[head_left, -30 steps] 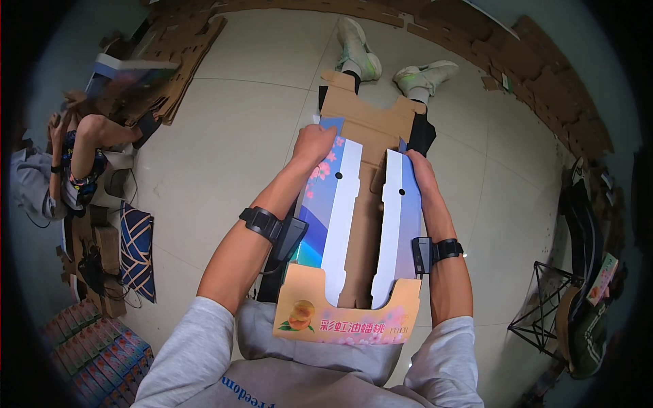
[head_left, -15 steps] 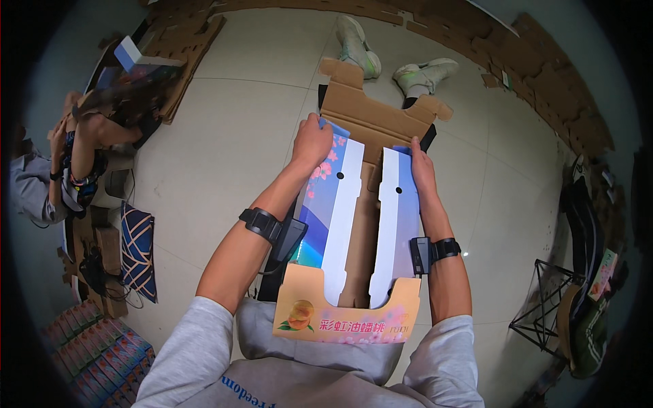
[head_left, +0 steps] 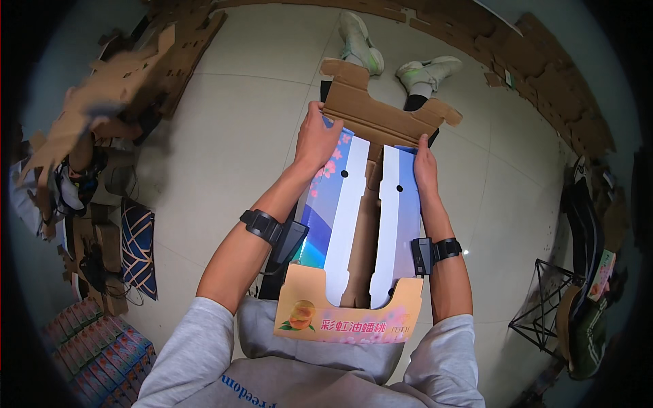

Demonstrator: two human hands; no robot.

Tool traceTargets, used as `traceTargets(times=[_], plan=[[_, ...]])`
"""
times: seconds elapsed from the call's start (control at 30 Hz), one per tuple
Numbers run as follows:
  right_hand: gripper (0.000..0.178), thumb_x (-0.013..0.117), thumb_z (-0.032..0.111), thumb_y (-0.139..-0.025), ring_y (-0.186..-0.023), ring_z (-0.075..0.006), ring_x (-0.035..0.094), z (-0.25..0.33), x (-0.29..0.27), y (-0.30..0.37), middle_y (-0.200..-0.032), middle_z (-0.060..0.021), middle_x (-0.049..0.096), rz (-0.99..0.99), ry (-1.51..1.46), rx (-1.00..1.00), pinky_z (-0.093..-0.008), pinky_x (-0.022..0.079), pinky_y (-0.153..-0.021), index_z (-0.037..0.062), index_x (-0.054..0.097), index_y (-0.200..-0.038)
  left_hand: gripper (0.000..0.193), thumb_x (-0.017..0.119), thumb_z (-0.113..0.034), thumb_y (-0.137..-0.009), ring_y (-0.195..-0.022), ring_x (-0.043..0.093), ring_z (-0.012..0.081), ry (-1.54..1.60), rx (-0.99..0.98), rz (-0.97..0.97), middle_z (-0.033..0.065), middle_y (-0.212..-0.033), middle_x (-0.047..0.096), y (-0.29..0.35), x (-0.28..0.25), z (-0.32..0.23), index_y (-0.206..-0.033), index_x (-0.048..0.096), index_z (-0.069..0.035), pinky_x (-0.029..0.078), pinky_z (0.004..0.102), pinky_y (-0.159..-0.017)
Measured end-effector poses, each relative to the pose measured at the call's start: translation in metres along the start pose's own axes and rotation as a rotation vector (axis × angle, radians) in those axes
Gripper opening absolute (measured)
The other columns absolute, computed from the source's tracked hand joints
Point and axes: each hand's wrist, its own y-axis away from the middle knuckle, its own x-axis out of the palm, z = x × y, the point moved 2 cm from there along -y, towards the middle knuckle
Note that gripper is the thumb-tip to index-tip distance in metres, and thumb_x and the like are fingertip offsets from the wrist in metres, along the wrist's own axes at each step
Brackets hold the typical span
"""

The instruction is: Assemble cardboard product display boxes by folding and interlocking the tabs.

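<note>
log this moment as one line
box: partly folded, far flap open | left hand: at far left corner | right hand: at far right corner

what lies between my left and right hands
Between left hand and right hand, the head view shows the box: printed sides with white flaps, and brown cardboard in the gap between the flaps.
</note>
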Motion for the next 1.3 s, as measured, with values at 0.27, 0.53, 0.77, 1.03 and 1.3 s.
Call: traceTargets(times=[0.27, 0.53, 0.77, 1.03, 1.3], plan=[[0.093, 0.024, 0.072, -0.109, -0.114, -0.0309, 0.063, -0.01, 0.002, -0.001, -0.122, -0.0219, 0.069, -0.014, -0.151, 0.051, -0.0386, 0.044, -0.106, -0.0089, 0.066, -0.124, 0.037, 0.052, -0.031, -0.109, -0.109, 0.066, 0.0334, 0.22, -0.048, -0.034, 0.0193, -0.117, 0.07, 0.007, -0.006, -0.012, -0.125, 0.057, 0.002, 0.049, 0.0412, -0.1], [0.079, 0.029, 0.073, -0.108, -0.101, -0.0217, 0.059, -0.032, -0.006, 0.006, -0.103, -0.0102, 0.063, -0.039, -0.33, 0.126, -0.035, 0.046, -0.099, 0.0051, 0.069, -0.111, 0.051, 0.04, -0.041, -0.112, -0.11, 0.064, 0.0324, 0.349, 0.195, -0.204, 0.0174, -0.109, 0.071, -0.001, 0.001, 0.007, -0.12, 0.06, 0.005, 0.048, 0.039, -0.102], [0.05, 0.062, 0.048, -0.106, -0.123, -0.0234, 0.06, -0.023, -0.041, 0.035, -0.132, -0.0107, 0.065, 0.23, -0.931, 0.149, -0.0408, 0.046, -0.111, 0.0048, 0.065, -0.13, 0.063, 0.026, -0.052, -0.113, -0.137, 0.051, 0.0355, 0.841, 0.196, 0.268, 0.0199, -0.108, 0.072, 0.007, -0.015, 0.026, -0.088, 0.061, -0.005, 0.038, 0.0483, -0.118], [0.049, 0.059, 0.013, -0.105, -0.101, -0.0142, 0.068, 0.029, -0.077, 0.039, -0.124, -0.01, 0.07, 0.434, -0.555, 0.322, -0.0304, 0.056, -0.092, -0.0029, 0.052, -0.151, 0.031, 0.059, -0.027, -0.089, -0.16, 0.027, 0.0354, 0.403, 0.158, 0.585, 0.0149, -0.158, 0.053, 0.029, -0.065, 0.002, -0.11, 0.076, -0.011, 0.024, 0.0468, -0.129], [0.059, 0.037, -0.013, -0.084, -0.111, -0.0198, 0.065, 0.038, -0.06, 0.034, -0.127, -0.0172, 0.065, 0.157, -0.374, 0.123, -0.0299, 0.051, -0.093, -0.0048, 0.059, -0.138, 0.021, 0.053, -0.014, -0.088, -0.133, 0.059, 0.031, 0.271, -0.112, 0.602, 0.0171, -0.161, 0.05, 0.026, -0.077, -0.025, -0.105, 0.065, -0.008, 0.043, 0.0383, -0.113]])
